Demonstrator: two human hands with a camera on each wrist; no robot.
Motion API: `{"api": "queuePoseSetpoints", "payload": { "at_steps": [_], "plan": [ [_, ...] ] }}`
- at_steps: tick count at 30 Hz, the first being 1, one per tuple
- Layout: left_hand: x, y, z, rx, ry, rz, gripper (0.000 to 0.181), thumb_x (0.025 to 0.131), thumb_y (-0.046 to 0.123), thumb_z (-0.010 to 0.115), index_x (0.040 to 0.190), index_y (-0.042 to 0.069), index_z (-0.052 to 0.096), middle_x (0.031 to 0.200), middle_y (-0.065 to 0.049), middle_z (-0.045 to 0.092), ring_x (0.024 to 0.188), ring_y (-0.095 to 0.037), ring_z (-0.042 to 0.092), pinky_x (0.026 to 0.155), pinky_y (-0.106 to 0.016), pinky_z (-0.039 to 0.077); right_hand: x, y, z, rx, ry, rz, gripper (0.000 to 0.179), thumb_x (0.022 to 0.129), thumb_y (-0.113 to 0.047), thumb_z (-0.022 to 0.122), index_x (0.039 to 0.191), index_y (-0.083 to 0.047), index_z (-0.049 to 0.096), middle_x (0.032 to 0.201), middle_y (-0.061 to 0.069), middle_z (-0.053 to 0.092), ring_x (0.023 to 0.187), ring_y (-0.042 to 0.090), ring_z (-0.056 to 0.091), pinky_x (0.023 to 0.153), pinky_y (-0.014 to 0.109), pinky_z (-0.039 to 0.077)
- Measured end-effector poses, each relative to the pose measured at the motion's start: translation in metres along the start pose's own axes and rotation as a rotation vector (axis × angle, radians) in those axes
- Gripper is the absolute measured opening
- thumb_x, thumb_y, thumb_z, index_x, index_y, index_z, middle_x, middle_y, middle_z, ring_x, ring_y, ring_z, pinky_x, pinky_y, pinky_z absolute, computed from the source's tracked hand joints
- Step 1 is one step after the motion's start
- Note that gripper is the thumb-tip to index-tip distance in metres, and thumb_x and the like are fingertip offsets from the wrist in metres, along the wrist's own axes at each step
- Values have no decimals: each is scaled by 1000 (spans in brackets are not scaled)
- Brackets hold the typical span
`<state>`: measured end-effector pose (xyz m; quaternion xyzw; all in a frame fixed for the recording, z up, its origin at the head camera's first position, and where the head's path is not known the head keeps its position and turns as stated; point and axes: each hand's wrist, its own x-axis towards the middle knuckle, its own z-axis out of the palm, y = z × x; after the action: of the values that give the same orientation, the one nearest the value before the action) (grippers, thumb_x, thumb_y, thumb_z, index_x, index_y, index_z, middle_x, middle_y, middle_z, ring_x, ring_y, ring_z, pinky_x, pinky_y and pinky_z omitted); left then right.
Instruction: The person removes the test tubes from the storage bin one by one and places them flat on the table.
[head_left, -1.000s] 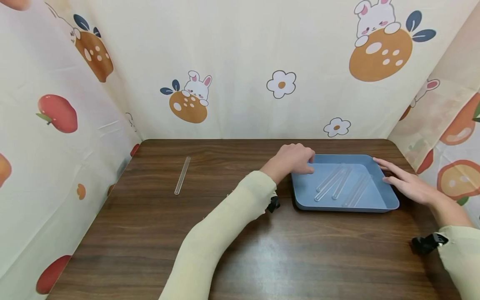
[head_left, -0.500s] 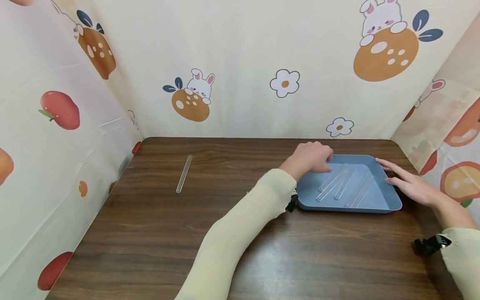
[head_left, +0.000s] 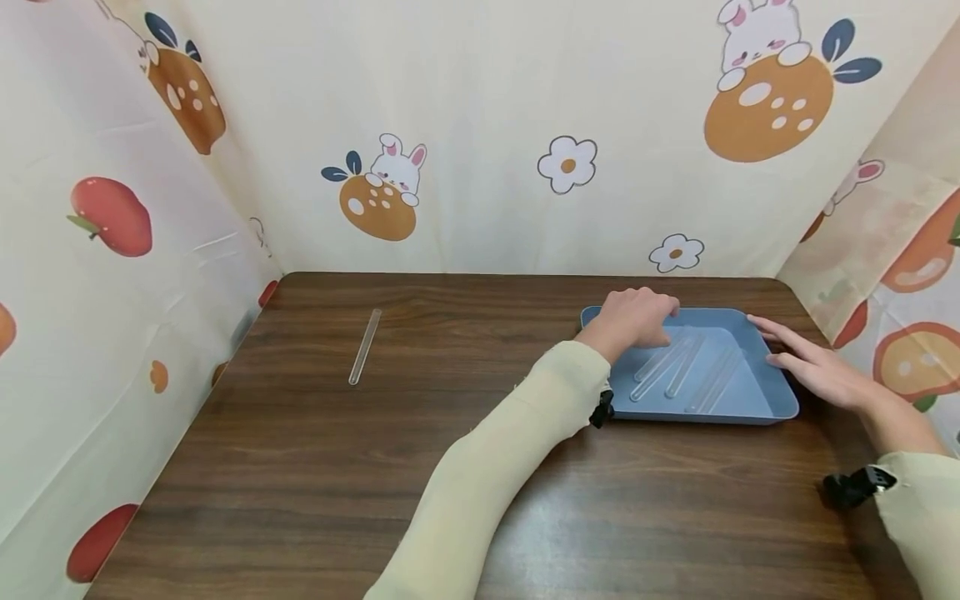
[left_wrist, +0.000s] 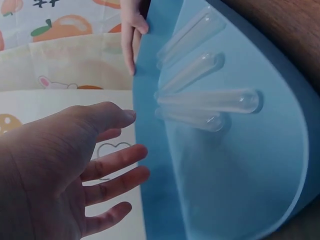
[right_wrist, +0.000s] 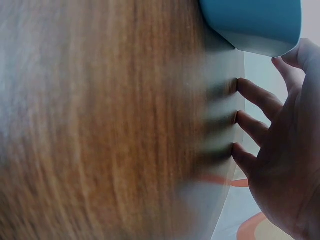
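Left hand [head_left: 636, 318] partly hides the blue tray [head_left: 759, 390] in head view.

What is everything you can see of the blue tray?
The blue tray is a shallow rectangle with rounded corners and low walls, plastic-looking. It lies flat, open side up, on the wooden table, holding several clear tubes. The right hand touches its right edge; the left hand is above it.

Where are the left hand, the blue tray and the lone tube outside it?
Left hand [head_left: 632, 319]: head view, on its back.
Blue tray [left_wrist: 230, 172]: left wrist view, on its bare floor.
Lone tube [head_left: 365, 347]: head view, at mid-length.
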<state>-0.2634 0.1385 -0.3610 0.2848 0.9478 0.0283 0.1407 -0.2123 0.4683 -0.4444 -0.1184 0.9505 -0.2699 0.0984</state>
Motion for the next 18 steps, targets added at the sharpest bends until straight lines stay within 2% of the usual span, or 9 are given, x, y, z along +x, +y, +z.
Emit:
{"api": "queuePoseSetpoints", "payload": {
  "at_steps": [4,7,11,15,18],
  "plan": [
    [5,3,7,-4,-4,-30,54,112,52,66,163,52,52,162,29,59,131,-1,65,107,-28,54,0,2,0,8,7,-3,70,121,-32,44,183,-21,13,169,45,36,144,60,35,111,83,31],
    [8,4,12,-10,-3,-48,53,112,50,64,164,54,50,158,28,62,116,-2,66,97,-26,53,1,3,0,12,0,-2,70,121,-32,44,183,-21,12,170,46,35,144,61,35,111,85,32],
    [10,2,19,-30,-2,-51,55,113,48,64,165,53,49,151,25,65,96,-5,60,84,-24,46,2,2,0,9,-2,-2,70,121,-32,45,183,-21,13,170,45,35,146,58,34,111,84,33],
    [10,1,27,-51,10,-46,56,112,48,65,166,51,49,156,24,64,93,-6,59,81,-24,45,3,1,0,4,-7,-1,70,121,-32,45,182,-20,12,169,46,35,144,60,35,110,84,33],
    [10,3,31,-47,16,-42,56,113,48,64,166,49,49,160,23,62,99,-5,61,86,-24,48,2,1,0,3,-9,5,71,121,-32,44,182,-19,11,169,46,35,142,62,37,110,84,33]
  ]
}}
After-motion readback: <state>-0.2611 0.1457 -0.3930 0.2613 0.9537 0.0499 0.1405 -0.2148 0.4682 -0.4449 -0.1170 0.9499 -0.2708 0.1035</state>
